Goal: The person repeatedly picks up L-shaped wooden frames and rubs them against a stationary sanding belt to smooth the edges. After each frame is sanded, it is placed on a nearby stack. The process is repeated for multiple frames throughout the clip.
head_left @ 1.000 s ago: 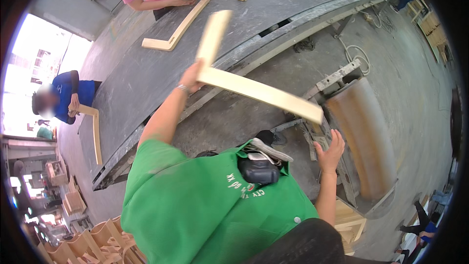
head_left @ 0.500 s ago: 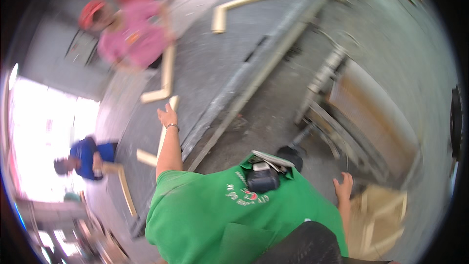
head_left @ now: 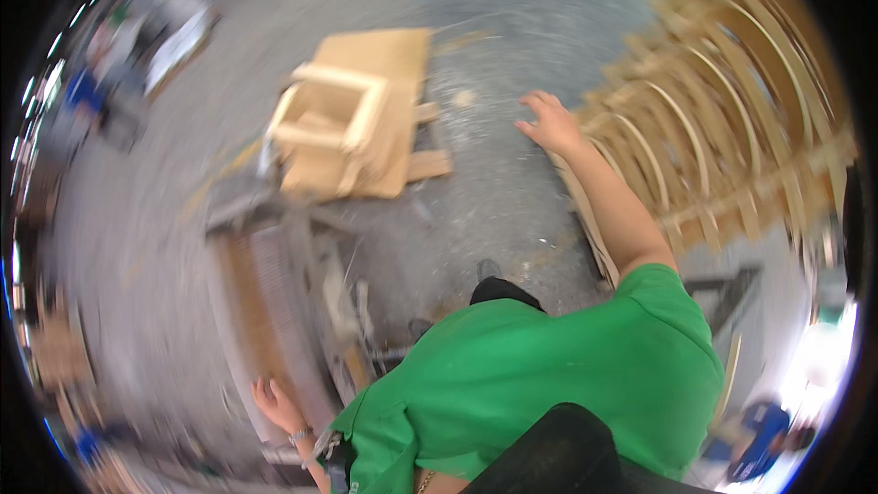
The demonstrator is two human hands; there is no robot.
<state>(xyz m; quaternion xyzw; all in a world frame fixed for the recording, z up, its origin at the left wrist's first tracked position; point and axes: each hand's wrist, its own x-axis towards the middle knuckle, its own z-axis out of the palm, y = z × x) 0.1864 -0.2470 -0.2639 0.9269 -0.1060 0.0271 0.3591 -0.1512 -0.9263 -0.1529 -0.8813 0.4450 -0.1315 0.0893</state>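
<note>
My right hand is held out over the floor, its fingers apart and nothing in them. It is nearest to a large stack of curved wooden frames, pale ribs standing side by side on the right. At the lower left, my left hand hangs beside or over a long brown and whitish panel; I cannot tell whether it touches it. Its fingers are spread and hold nothing, and a band circles the wrist. Ahead, an open box-like wooden frame rests on a tan board.
A dusty metal stand is next to the long panel. Grey concrete floor with pale dust lies between the board and the curved frames. A person in blue is at the lower right; blurred people and materials line the far left.
My body has turned right, away from the dark table with angled wooden pieces. My left hand has left the wooden piece there; my right arm now reaches forward near the curved frames.
</note>
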